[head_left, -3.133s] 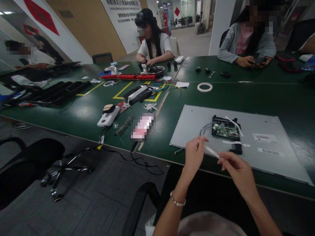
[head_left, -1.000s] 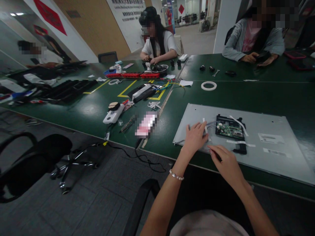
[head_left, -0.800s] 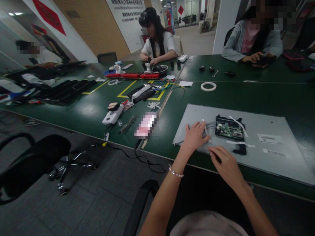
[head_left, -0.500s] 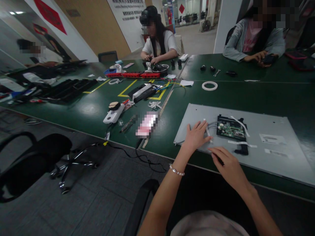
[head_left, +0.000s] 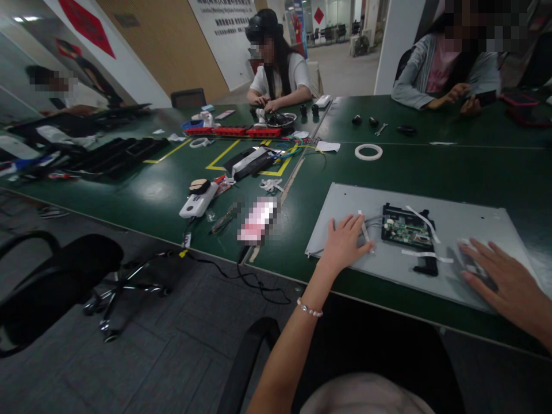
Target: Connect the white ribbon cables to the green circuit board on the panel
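Note:
A flat grey metal panel [head_left: 457, 218] lies near the front edge of the green table, with a green circuit board [head_left: 407, 230] in a black frame on it. White tape strips [head_left: 426, 254] cross the frame and a grey cable. My left hand [head_left: 346, 241] rests with fingers spread on the panel's left part, beside a strip of tape [head_left: 365, 231] over the cable. Over the right part, at the white labels, is my right hand [head_left: 500, 273], its fingers apart and nothing held. Whether it touches the panel I cannot tell.
A roll of white tape [head_left: 368, 152] lies behind the panel. To the left are a blurred pink phone-like object [head_left: 257, 221], a white power strip [head_left: 198, 199] and a black pouch [head_left: 252, 162]. Two people sit across the table [head_left: 414, 167]. A black chair [head_left: 64, 282] stands at left.
My right hand has moved right, from near my left hand at the panel's front edge to over the labels. My left hand has stayed nearly in place.

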`<state>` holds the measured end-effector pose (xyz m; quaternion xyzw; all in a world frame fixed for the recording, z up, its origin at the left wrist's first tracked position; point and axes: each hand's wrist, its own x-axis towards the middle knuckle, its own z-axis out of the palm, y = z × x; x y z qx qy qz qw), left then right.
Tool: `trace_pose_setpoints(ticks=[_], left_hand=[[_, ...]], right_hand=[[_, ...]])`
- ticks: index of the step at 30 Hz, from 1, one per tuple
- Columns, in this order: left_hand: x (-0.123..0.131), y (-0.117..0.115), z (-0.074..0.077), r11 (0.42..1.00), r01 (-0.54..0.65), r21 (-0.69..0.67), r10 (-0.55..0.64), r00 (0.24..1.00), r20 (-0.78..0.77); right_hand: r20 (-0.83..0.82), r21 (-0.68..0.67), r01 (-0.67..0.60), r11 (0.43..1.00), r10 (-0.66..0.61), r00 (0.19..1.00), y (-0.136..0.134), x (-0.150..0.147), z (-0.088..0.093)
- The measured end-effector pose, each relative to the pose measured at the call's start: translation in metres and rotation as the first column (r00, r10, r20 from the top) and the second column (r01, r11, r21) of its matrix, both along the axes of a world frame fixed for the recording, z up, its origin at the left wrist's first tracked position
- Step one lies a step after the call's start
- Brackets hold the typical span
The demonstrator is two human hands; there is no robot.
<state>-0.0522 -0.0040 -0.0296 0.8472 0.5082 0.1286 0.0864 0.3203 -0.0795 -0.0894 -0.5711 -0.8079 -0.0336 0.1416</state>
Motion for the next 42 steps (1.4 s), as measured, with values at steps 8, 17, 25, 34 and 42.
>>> trace_pose_setpoints(ticks=[8,17,25,34,42], left_hand=[[-0.003,-0.004,0.008,0.982,-0.109,0.152,0.084,0.984,0.158],[-0.005,0.001,0.005,0.957,-0.180,0.226,0.114,0.955,0.275],[-0.007,0.000,0.004,0.918,-0.261,0.299,0.148,0.924,0.353],[-0.011,-0.002,0.006,0.881,-0.348,0.320,0.189,0.879,0.438],[-0.010,-0.002,0.006,0.890,-0.334,0.312,0.168,0.874,0.456]], right_hand=[[0.120,-0.040,-0.003,0.999,0.008,0.993,-0.011,-0.007,0.000],[0.047,-0.154,-0.202,0.967,0.212,0.976,-0.008,0.024,0.007],[0.005,-0.205,-0.099,0.974,0.102,0.995,-0.008,0.021,0.006],[0.054,-0.165,-0.027,0.986,0.037,0.998,-0.014,0.043,-0.010],[0.067,-0.062,0.117,0.991,-0.113,0.991,-0.028,0.071,-0.021]])
